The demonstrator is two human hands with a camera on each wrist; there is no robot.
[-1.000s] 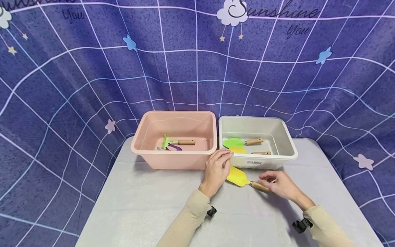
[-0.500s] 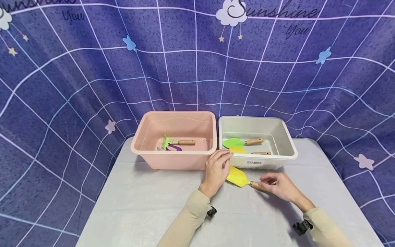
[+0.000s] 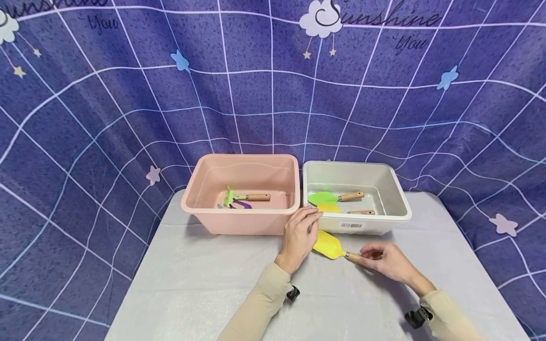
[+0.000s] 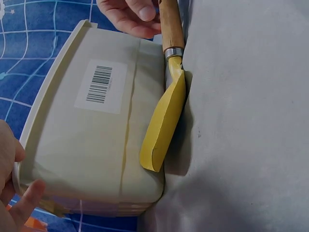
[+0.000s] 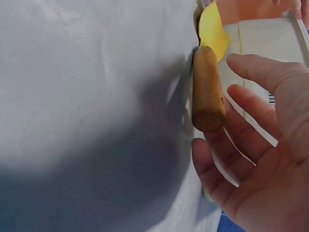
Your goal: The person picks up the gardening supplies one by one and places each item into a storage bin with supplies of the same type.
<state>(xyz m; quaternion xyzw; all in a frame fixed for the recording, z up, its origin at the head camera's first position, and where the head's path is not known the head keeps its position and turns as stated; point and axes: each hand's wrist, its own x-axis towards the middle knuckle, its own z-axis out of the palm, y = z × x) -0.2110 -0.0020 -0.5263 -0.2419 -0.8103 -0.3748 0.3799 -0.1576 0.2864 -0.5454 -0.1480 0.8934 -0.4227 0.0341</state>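
Note:
A yellow garden trowel [image 3: 328,245] with a wooden handle [image 5: 207,92] lies on the table along the white bin's front wall. My right hand [image 3: 390,263] is around the handle's end, its fingers spread behind the handle and the thumb apart from it in the right wrist view. At the front left corner of the white bin [image 3: 396,215], my left hand [image 3: 298,239] holds the rim, fingers over the edge and thumb outside. In the bin lie a green-bladed trowel [image 3: 324,197] and a yellow-bladed tool [image 3: 328,207] with wooden handles, partly hidden by the front wall.
Left of the white bin stands a pink bin [image 3: 243,218]. It contains a green hand rake [image 3: 230,195] with a wooden handle and a purple tool [image 3: 242,203], partly hidden. A blue patterned curtain [image 3: 273,85] hangs behind the grey-white table [image 3: 192,284].
My right hand has shifted slightly towards the table's front, its index finger drawn a little away from the handle. The left hand stays on the rim; the trowel is nearly unmoved.

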